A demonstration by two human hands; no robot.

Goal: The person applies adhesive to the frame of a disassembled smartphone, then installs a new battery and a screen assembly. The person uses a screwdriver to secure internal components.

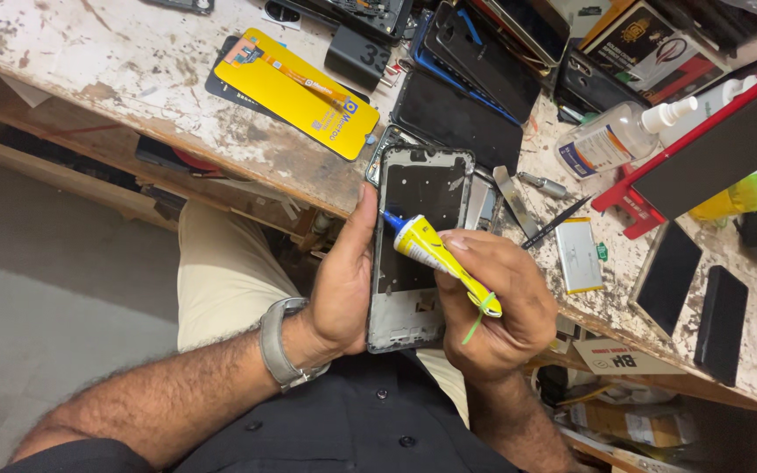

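My left hand (343, 280) grips the left edge of an open phone frame (413, 188), silver-rimmed with a dark inner plate, held over the bench's front edge. My right hand (492, 298) squeezes a small yellow glue tube (431, 250) with a blue nozzle. The nozzle tip touches the frame's left rim just by my left thumb. A green tie hangs from the tube's crimped end.
A yellow-backed replacement screen (295, 92) lies on the stained wooden bench (116, 52). Dark phone panels (457, 114), a clear spray bottle (615, 136), a red-edged stand (703, 153), a flat battery (578, 254), tweezers (554, 223) and black phones (720, 324) crowd the right side.
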